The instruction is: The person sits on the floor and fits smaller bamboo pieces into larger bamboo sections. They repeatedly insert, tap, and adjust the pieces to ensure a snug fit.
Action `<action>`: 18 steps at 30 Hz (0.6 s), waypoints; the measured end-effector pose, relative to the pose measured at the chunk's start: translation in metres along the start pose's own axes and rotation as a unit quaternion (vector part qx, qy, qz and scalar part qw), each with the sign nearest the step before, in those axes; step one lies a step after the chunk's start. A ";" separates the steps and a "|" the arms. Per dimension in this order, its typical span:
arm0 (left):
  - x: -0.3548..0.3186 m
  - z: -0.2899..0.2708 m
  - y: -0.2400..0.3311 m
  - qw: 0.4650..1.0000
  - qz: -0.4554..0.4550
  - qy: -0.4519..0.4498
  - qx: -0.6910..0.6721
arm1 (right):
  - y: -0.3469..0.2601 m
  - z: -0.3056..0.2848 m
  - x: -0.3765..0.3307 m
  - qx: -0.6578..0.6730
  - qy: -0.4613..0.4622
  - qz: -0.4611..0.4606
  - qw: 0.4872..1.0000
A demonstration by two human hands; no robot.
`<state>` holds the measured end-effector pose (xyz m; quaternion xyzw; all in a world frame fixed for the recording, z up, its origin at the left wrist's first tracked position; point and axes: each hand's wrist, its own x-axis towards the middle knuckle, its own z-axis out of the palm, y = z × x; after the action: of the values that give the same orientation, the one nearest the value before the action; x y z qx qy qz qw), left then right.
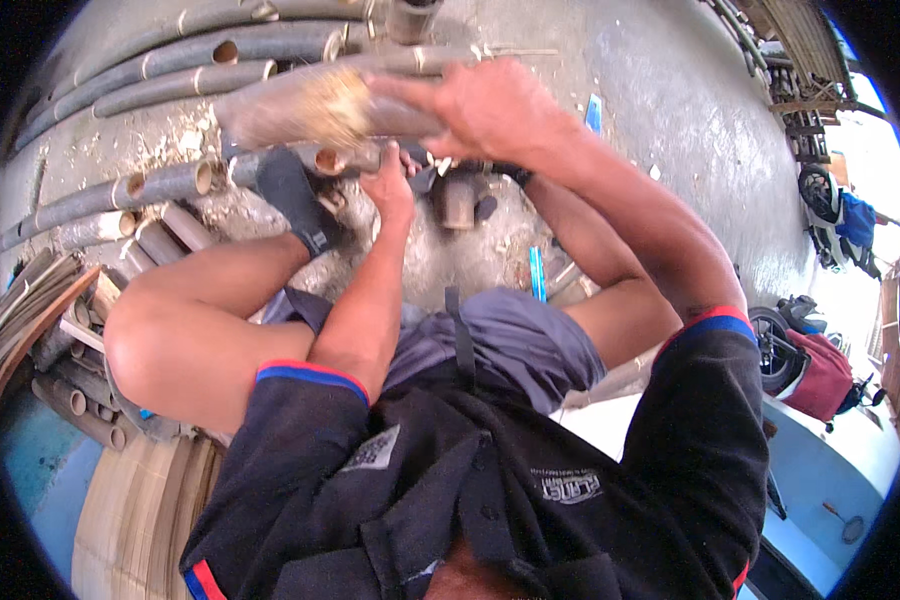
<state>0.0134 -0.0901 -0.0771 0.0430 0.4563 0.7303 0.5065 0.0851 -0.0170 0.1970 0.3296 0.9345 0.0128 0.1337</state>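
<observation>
My right hand (495, 105) is raised in front of me, its fingers closed round the right end of a thick, round wooden club (260, 108). Motion blurs the club; its middle is pale yellow and looks frayed. Just below it, my left hand (388, 188) is closed on something mostly hidden by the fingers. A small dark, flat piece (423, 180) shows right beside that hand. Under the club lies a bamboo pole (240, 172), near my left foot in a dark sock (295, 198). A short grey-brown cylinder (458, 203) stands between my legs.
Several long bamboo poles (180, 60) lie across the floor beyond my hands. Cut bamboo lengths and a stack of split strips (30, 320) are at the left. Pale shavings (185, 145) litter the concrete. Blue objects (537, 272) lie by my right leg; a motorbike (770, 345) stands at the right.
</observation>
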 end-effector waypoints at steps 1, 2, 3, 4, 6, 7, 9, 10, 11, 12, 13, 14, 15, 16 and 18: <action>0.000 0.000 0.002 1.000 0.006 0.007 0.014 | -0.003 0.003 -0.001 0.067 0.085 -0.005 0.994; 0.000 0.000 0.005 0.999 0.011 0.013 0.029 | -0.006 0.009 -0.002 0.132 0.169 -0.010 0.977; -0.001 0.001 0.007 0.999 0.017 0.020 0.043 | -0.010 0.016 -0.004 0.196 0.251 -0.014 0.948; -0.002 0.005 0.002 0.997 0.050 0.055 0.034 | -0.012 0.025 -0.008 0.212 0.240 -0.008 0.947; -0.012 0.015 0.002 0.995 0.037 0.090 0.014 | -0.005 0.036 -0.016 0.111 0.035 0.013 0.993; -0.011 0.017 0.000 0.998 0.021 0.060 -0.026 | 0.001 0.035 -0.016 0.055 -0.068 0.019 0.996; -0.013 0.021 -0.007 1.000 0.005 0.015 0.000 | 0.019 0.025 -0.032 0.074 -0.026 0.055 0.995; -0.022 0.025 -0.016 0.998 0.008 0.022 0.063 | 0.016 0.016 -0.044 0.102 -0.016 0.093 0.990; -0.035 0.025 -0.023 0.991 0.011 0.028 0.130 | 0.011 0.014 -0.058 0.135 -0.005 0.132 0.982; -0.051 0.040 -0.020 0.990 0.015 -0.044 0.132 | 0.012 0.017 -0.075 0.191 0.071 0.169 0.964; -0.072 0.061 -0.013 0.984 0.017 -0.120 0.129 | 0.014 0.022 -0.096 0.241 0.147 0.208 0.937; -0.093 0.081 -0.012 0.980 0.037 -0.151 0.126 | 0.012 0.026 -0.113 0.292 0.221 0.239 0.899; -0.106 0.089 -0.014 0.973 0.060 -0.181 0.131 | 0.008 0.033 -0.128 0.340 0.263 0.267 0.863; -0.112 0.090 -0.015 0.933 0.117 -0.238 0.245 | 0.002 0.034 -0.146 0.378 0.298 0.301 0.824; -0.116 0.092 -0.017 0.792 0.230 -0.332 0.458 | -0.012 0.048 -0.172 0.462 0.361 0.353 0.730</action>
<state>0.1297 -0.1217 0.0108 0.6138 0.5178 0.4713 0.3648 0.2186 -0.1356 0.1907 0.6272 0.6196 -0.2563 -0.3962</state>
